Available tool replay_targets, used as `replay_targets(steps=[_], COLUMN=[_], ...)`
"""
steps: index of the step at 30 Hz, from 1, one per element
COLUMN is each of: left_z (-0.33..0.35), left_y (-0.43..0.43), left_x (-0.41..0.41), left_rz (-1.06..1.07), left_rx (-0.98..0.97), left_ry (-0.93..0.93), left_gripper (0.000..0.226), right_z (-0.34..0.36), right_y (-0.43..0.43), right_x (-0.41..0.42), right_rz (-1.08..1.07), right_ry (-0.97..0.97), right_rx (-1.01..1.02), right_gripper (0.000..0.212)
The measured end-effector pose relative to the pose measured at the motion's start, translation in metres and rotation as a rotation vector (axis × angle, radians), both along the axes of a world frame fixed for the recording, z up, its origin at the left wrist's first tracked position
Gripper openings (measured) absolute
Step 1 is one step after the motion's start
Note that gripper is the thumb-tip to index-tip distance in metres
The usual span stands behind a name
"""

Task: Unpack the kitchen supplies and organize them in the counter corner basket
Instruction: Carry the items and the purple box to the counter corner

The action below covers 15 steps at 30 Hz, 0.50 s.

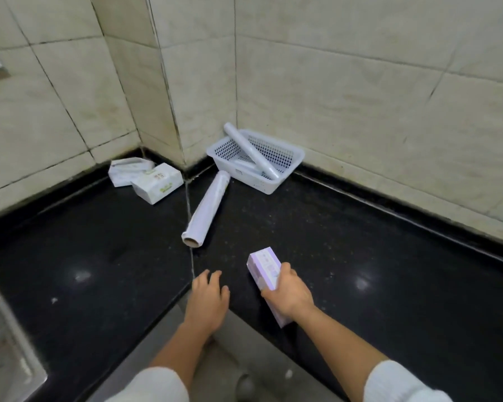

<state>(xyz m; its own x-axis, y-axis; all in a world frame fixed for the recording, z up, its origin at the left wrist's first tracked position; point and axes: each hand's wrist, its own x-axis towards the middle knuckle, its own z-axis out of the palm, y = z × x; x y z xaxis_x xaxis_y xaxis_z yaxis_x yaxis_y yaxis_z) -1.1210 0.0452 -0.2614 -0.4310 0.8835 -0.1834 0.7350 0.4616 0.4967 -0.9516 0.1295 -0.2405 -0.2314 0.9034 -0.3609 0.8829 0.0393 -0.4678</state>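
Observation:
A white perforated basket (291,153) stands in the tiled corner of the black counter, with a long white roll (250,150) leaning out of it and a smaller roll lying inside. A second roll of wrap (206,210) lies on the counter in front of the basket. My right hand (288,291) grips a long purple-and-white box (263,266) just above the counter's near edge. My left hand (209,297) hovers beside it, fingers spread and empty.
Two white cartons (145,178) lie by the wall at the back left. The black counter (360,256) wraps around an inner corner where I stand. A metal sink rim (9,338) shows at the lower left. Tiled walls enclose the corner.

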Motion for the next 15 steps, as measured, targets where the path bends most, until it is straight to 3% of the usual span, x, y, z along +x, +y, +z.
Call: replay_targets(steps=[6, 15], left_z=[0.007, -0.008], left_y=[0.055, 0.123], left_x=[-0.065, -0.151], left_rz=[0.064, 0.188], left_rx=[0.195, 0.11], left_ry=[0.051, -0.062], left_gripper=[0.038, 0.045], right_z=[-0.001, -0.002], right_y=[0.07, 0.159], right_x=[-0.053, -0.101], right_rz=[0.006, -0.02], right_ry=[0.006, -0.009], right_rx=[0.031, 0.036], right_gripper=[0.057, 0.054])
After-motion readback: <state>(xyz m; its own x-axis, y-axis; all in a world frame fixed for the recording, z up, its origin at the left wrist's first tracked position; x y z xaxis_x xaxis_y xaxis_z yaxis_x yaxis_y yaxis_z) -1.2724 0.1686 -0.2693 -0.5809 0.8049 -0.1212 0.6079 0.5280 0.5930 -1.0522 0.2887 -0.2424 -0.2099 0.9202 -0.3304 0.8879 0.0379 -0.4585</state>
